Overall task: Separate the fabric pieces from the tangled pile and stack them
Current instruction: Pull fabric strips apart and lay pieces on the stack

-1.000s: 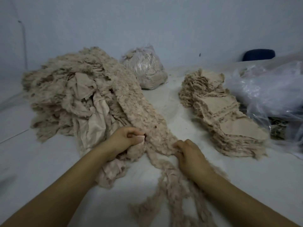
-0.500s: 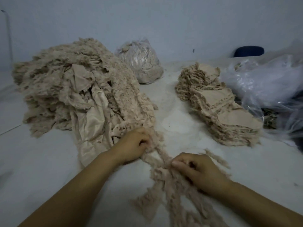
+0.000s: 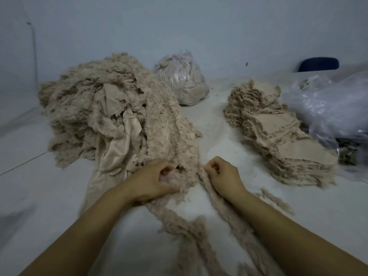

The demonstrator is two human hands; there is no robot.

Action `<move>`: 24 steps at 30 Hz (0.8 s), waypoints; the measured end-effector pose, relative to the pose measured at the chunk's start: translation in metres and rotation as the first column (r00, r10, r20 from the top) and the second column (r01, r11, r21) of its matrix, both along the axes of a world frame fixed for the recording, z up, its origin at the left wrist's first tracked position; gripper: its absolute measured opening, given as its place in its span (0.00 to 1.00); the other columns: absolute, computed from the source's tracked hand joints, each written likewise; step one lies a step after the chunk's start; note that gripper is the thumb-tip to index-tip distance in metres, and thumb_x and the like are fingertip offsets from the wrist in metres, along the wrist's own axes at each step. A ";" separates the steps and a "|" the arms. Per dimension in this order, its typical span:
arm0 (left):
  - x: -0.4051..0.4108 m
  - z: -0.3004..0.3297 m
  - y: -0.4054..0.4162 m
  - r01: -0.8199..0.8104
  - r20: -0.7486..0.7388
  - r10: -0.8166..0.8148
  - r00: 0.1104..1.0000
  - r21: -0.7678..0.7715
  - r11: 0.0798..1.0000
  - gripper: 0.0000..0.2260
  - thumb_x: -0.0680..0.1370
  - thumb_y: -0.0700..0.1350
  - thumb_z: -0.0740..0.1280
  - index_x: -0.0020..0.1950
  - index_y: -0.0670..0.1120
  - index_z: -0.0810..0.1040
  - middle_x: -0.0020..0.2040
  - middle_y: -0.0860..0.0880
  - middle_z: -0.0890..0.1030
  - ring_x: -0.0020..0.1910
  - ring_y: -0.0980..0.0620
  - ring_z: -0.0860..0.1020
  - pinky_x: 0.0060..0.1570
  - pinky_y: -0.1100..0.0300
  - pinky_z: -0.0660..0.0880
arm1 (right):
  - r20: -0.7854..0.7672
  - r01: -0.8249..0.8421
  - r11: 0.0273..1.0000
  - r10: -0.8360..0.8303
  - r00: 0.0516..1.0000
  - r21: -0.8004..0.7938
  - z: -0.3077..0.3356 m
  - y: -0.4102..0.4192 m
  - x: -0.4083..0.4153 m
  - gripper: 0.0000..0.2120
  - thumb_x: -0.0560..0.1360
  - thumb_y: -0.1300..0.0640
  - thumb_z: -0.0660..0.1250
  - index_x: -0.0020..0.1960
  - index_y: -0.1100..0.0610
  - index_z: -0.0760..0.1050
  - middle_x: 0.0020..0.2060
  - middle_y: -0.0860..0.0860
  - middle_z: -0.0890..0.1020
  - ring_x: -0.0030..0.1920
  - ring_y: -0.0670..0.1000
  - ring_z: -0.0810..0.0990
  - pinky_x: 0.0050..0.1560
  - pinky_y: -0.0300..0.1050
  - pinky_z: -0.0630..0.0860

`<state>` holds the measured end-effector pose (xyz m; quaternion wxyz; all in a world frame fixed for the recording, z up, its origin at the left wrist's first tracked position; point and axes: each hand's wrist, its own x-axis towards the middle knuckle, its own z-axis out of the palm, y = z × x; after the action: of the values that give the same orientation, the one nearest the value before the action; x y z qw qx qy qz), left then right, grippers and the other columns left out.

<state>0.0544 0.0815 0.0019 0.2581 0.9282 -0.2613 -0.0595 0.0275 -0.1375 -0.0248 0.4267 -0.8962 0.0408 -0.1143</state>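
Nearest us, frayed strands [image 3: 199, 236] trail over the table [image 3: 49, 196] toward our body, likely the loose end of what we are working free. Our left hand [image 3: 153, 182] has its grip curled into the near edge of the tangled pile [image 3: 111, 120], apparently anchoring it. Our right hand [image 3: 223, 176] pinches a frayed strip just beside it, so the two can pull apart. Further right, the stack [image 3: 278, 140] of separated pieces lies flat, within reach. Beyond sit a filled plastic bag [image 3: 183, 80] and loose plastic sheeting [image 3: 328, 104].
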 end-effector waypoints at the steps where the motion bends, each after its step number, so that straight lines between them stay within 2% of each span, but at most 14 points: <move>1: 0.000 -0.003 -0.005 0.031 0.038 -0.034 0.999 0.073 0.997 0.09 0.74 0.51 0.70 0.52 0.51 0.76 0.46 0.56 0.73 0.45 0.58 0.71 0.44 0.65 0.66 | 0.054 -0.027 1.000 0.027 0.998 -0.015 0.000 0.002 -0.005 0.06 0.79 0.57 0.63 0.43 0.54 0.71 0.39 0.48 0.76 0.40 0.48 0.73 0.37 0.30 0.68; 2: 0.001 -0.006 -0.012 0.048 0.088 -0.057 0.994 0.103 0.993 0.09 0.75 0.50 0.69 0.51 0.47 0.77 0.46 0.53 0.75 0.45 0.56 0.71 0.44 0.63 0.66 | 0.105 -0.088 0.995 0.092 0.990 -0.046 0.001 0.005 -0.010 0.01 0.78 0.58 0.63 0.47 0.55 0.72 0.44 0.49 0.76 0.44 0.49 0.73 0.41 0.33 0.69; 5: 0.000 0.000 -0.030 0.073 0.125 -0.063 0.990 -0.078 0.994 0.05 0.75 0.46 0.70 0.41 0.47 0.78 0.38 0.52 0.76 0.39 0.55 0.74 0.42 0.59 0.69 | 0.112 -0.326 0.902 0.369 0.923 -0.282 -0.005 0.016 -0.015 0.23 0.73 0.59 0.67 0.67 0.56 0.68 0.62 0.52 0.69 0.62 0.50 0.67 0.64 0.42 0.65; 7: -0.001 0.006 -0.040 0.109 0.106 -0.082 0.991 -0.281 0.954 0.06 0.73 0.49 0.71 0.37 0.55 0.78 0.37 0.56 0.78 0.38 0.60 0.75 0.41 0.63 0.71 | 0.185 -0.291 0.920 0.344 0.921 -0.262 -0.005 0.022 -0.012 0.19 0.74 0.60 0.66 0.65 0.55 0.72 0.60 0.51 0.75 0.59 0.49 0.70 0.58 0.40 0.66; 9: 0.000 0.012 -0.051 0.135 0.097 -0.100 0.990 -0.481 0.867 0.03 0.74 0.52 0.67 0.45 0.55 0.80 0.44 0.57 0.80 0.45 0.60 0.77 0.47 0.67 0.73 | 0.225 -0.219 0.972 0.195 0.955 0.087 0.002 0.022 -0.008 0.08 0.77 0.64 0.63 0.50 0.54 0.79 0.42 0.45 0.81 0.44 0.43 0.76 0.45 0.35 0.69; 10: 0.002 0.013 -0.055 0.132 0.088 -0.101 0.991 -0.510 0.850 0.09 0.76 0.53 0.63 0.51 0.53 0.80 0.49 0.56 0.79 0.50 0.59 0.77 0.51 0.67 0.72 | 0.186 -0.203 0.929 0.150 0.971 0.309 0.004 0.021 -0.006 0.12 0.78 0.66 0.61 0.42 0.53 0.79 0.36 0.43 0.80 0.38 0.42 0.77 0.41 0.35 0.71; 13: 0.010 0.006 -0.065 0.079 -0.015 -0.094 0.995 -0.418 0.905 0.17 0.79 0.60 0.54 0.54 0.52 0.77 0.53 0.53 0.79 0.55 0.53 0.76 0.55 0.63 0.70 | 0.087 -0.123 0.619 0.088 0.992 0.776 0.006 0.016 -0.006 0.19 0.76 0.70 0.57 0.37 0.55 0.80 0.35 0.52 0.84 0.37 0.50 0.81 0.40 0.45 0.77; 16: 0.018 -0.010 -0.068 -0.070 0.031 0.091 0.995 -0.414 0.908 0.20 0.81 0.54 0.53 0.51 0.43 0.79 0.52 0.43 0.81 0.54 0.46 0.78 0.53 0.59 0.71 | 0.023 -0.018 0.380 -0.008 1.000 0.925 0.009 0.005 -0.004 0.15 0.77 0.69 0.54 0.44 0.62 0.79 0.37 0.58 0.83 0.38 0.55 0.82 0.39 0.50 0.80; 18: 0.020 -0.015 -0.064 -0.196 0.114 0.257 0.960 -0.386 0.901 0.20 0.82 0.51 0.54 0.43 0.40 0.78 0.44 0.41 0.82 0.47 0.45 0.79 0.44 0.58 0.70 | -0.015 0.034 0.246 -0.081 0.997 0.969 0.011 -0.009 0.001 0.14 0.79 0.66 0.52 0.46 0.62 0.76 0.35 0.57 0.80 0.34 0.55 0.78 0.39 0.52 0.78; 19: 0.021 -0.013 -0.061 -0.243 0.115 0.299 0.947 -0.350 0.905 0.22 0.82 0.52 0.55 0.37 0.39 0.77 0.37 0.40 0.80 0.41 0.44 0.79 0.38 0.57 0.68 | -0.051 0.073 0.253 -0.094 0.994 0.965 0.013 -0.017 0.002 0.14 0.80 0.65 0.52 0.44 0.60 0.76 0.31 0.55 0.78 0.32 0.53 0.76 0.38 0.50 0.76; 20: 0.022 -0.007 -0.058 -0.268 0.072 0.295 0.953 -0.261 0.927 0.24 0.80 0.56 0.56 0.32 0.41 0.74 0.31 0.41 0.76 0.35 0.44 0.77 0.33 0.57 0.65 | -0.085 0.105 0.326 -0.074 0.994 0.940 0.014 -0.021 0.002 0.15 0.79 0.64 0.53 0.39 0.58 0.75 0.28 0.53 0.75 0.28 0.51 0.73 0.34 0.47 0.74; 22: 0.022 0.013 -0.058 -0.196 -0.049 0.209 0.977 0.196 0.961 0.25 0.74 0.66 0.61 0.28 0.47 0.70 0.26 0.45 0.70 0.27 0.50 0.70 0.30 0.58 0.62 | -0.131 0.109 0.484 0.010 0.991 0.868 0.013 -0.021 -0.001 0.19 0.78 0.64 0.56 0.30 0.56 0.71 0.23 0.52 0.68 0.23 0.50 0.66 0.26 0.41 0.67; 23: 0.022 0.025 -0.060 -0.101 -0.110 0.162 0.981 0.426 0.899 0.25 0.70 0.69 0.63 0.30 0.47 0.72 0.29 0.45 0.72 0.28 0.52 0.70 0.31 0.59 0.65 | -0.148 0.106 0.525 0.039 0.988 0.844 0.011 -0.017 -0.003 0.21 0.78 0.63 0.57 0.27 0.55 0.68 0.21 0.52 0.66 0.21 0.49 0.63 0.23 0.40 0.62; 24: 0.021 0.035 -0.063 -0.013 -0.153 0.116 0.981 0.551 0.835 0.25 0.68 0.69 0.66 0.35 0.46 0.74 0.33 0.47 0.75 0.32 0.53 0.72 0.34 0.58 0.68 | -0.154 0.093 0.564 0.061 0.986 0.820 0.010 -0.014 -0.005 0.21 0.78 0.63 0.58 0.26 0.55 0.66 0.20 0.51 0.63 0.20 0.48 0.61 0.21 0.39 0.59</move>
<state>0.0757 0.0185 0.0366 0.0067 0.9622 -0.1775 -0.2065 0.0227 -0.1512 -0.0145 0.7895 -0.5991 0.1328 -0.0114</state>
